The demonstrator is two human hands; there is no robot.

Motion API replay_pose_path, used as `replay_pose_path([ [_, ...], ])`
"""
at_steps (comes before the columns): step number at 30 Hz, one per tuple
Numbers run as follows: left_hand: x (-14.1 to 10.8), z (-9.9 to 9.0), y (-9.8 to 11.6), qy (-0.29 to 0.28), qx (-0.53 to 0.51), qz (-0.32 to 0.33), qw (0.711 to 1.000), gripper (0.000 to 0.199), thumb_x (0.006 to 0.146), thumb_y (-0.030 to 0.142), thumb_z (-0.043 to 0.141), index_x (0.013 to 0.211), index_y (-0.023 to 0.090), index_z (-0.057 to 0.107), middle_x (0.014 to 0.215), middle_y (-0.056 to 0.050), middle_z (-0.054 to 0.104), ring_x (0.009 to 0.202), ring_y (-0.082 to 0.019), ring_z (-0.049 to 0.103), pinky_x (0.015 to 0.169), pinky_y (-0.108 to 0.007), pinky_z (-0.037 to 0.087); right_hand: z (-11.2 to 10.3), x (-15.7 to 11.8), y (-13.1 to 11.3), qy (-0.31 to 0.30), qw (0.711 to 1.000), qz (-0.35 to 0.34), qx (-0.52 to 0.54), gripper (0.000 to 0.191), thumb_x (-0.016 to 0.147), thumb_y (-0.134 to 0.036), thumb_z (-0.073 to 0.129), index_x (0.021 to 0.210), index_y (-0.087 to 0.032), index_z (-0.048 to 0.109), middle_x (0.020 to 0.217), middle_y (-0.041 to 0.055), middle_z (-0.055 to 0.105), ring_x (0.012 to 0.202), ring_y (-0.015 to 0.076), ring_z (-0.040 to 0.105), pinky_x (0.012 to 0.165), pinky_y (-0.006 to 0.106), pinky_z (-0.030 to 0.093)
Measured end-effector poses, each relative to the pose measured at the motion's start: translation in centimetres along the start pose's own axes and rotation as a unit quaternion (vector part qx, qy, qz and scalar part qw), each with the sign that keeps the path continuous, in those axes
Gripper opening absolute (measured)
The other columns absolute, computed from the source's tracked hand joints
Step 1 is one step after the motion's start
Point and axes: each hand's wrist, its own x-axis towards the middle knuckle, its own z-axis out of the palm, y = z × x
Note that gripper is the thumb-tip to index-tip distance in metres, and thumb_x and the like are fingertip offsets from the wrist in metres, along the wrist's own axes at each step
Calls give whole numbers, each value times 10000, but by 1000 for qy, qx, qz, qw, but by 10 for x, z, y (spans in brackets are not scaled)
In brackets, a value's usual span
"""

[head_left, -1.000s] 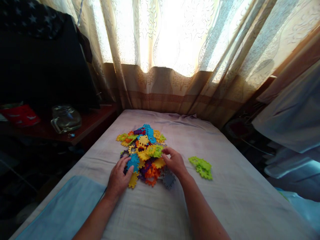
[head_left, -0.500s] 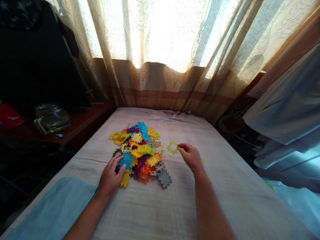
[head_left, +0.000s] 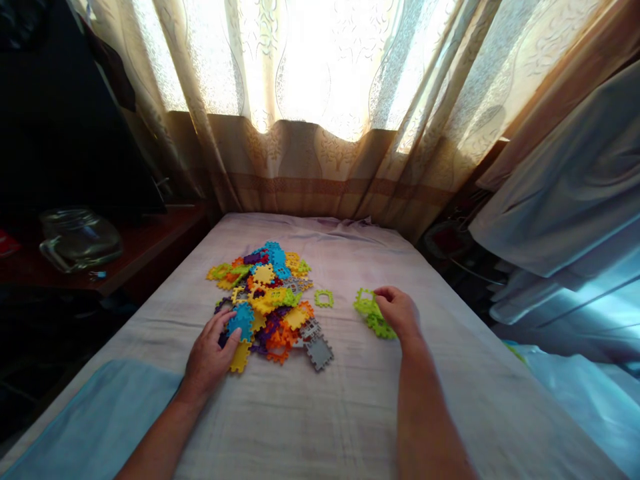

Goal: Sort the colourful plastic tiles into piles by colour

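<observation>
A pile of colourful plastic interlocking tiles [head_left: 270, 300] with toothed edges lies on the bed. At its near left side, my left hand [head_left: 213, 350] has its thumb and fingers closed about the edges of a blue tile [head_left: 241, 322]. A yellow tile [head_left: 240, 358] shows just below that one. To the right of the pile, my right hand [head_left: 400, 312] pinches a green frame-shaped tile [head_left: 365, 295]. It is over or against other green tiles [head_left: 379, 325], partly hidden by the hand. Another green frame tile [head_left: 323, 298] lies flat between pile and right hand.
The pile rests on a bed with a pale sheet [head_left: 300, 427]. A light blue cloth [head_left: 100, 413] covers the near left corner. On a dark red table [head_left: 135, 250] at left stands a glass jug [head_left: 80, 240]. Curtains [head_left: 320, 160] hang behind; clothes hang at right.
My right hand has carried the green frame tile rightward to the other green tiles. A green tile that stood on edge by the pile now lies flat. My left hand stays on the blue tile.
</observation>
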Motion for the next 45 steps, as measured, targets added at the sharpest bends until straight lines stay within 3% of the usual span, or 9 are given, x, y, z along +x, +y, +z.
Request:
replay_pose_path([
  [8, 0, 1, -1, 6, 1, 2, 1000, 457, 854, 524, 478, 1153, 214, 631, 1276, -98, 638, 1186, -263, 600, 1027, -416, 480, -14, 6, 17, -64, 986, 53, -146, 263, 802, -228, 519, 926, -229, 751, 893, 38, 736, 790, 181, 651, 639, 249, 425],
  [12, 1, 1, -1, 5, 3, 0, 1000, 464, 850, 532, 476, 1147, 212, 634, 1273, -99, 640, 1182, -265, 604, 1030, -417, 477, -13, 5, 13, -33, 982, 59, -175, 310, 825, -216, 509, 1046, -229, 726, 1041, 67, 720, 885, 199, 661, 683, 265, 446],
  [16, 1, 0, 1, 2, 0, 3, 1000, 473, 852, 540, 470, 1148, 209, 634, 1284, -103, 634, 1188, -262, 600, 1039, -414, 470, 1, -4, -13, -11, 987, -20, -156, 301, 857, -200, 480, 1038, -230, 718, 1075, 61, 701, 939, 189, 647, 771, 271, 461],
  [22, 0, -1, 2, 3, -1, 0, 1000, 468, 851, 535, 473, 1142, 205, 634, 1279, -107, 635, 1185, -266, 601, 1037, -423, 471, 50, -37, -55, -102, 963, -186, -165, 315, 875, -194, 500, 1103, -243, 713, 1158, 58, 676, 1068, 197, 584, 929, 291, 421],
  [26, 0, -1, 1, -6, -3, -1, 1000, 470, 853, 531, 476, 1158, 206, 628, 1287, -105, 630, 1203, -264, 589, 1041, -419, 467, 68, -52, -59, -109, 945, -214, -223, 311, 858, -214, 544, 1119, -235, 711, 1314, 93, 590, 1196, 247, 503, 965, 347, 397],
  [30, 0, -1, 0, -4, -8, -2, 1000, 455, 852, 528, 483, 1154, 220, 628, 1287, -94, 632, 1201, -258, 591, 1035, -410, 471, 71, -55, -58, -110, 943, -219, -224, 192, 842, -230, 594, 960, -220, 745, 1272, 103, 617, 1163, 247, 523, 954, 356, 407],
  [36, -1, 0, -1, -2, -6, 2, 1000, 449, 858, 524, 481, 1161, 225, 625, 1289, -91, 631, 1208, -256, 586, 1038, -410, 469, 48, -39, -52, -62, 954, -225, -188, 144, 853, -244, 598, 909, -226, 729, 1159, 79, 674, 1072, 229, 573, 900, 345, 431],
  [40, -1, 0, 0, 0, -3, 4, 1000, 449, 864, 514, 476, 1160, 212, 626, 1292, -102, 628, 1208, -260, 586, 1039, -414, 468, 15, -21, -34, -6, 966, -151, -210, 186, 876, -281, 567, 936, -227, 735, 1155, 82, 675, 1051, 228, 587, 872, 335, 436],
  [45, -1, 1, 0, 1, 0, 1, 1000, 452, 863, 510, 479, 1157, 202, 630, 1293, -110, 628, 1199, -265, 594, 1039, -419, 470, -10, -8, -11, -19, 967, -40, -252, 243, 882, -324, 542, 965, -232, 751, 1100, 103, 700, 1034, 261, 614, 848, 362, 458],
])
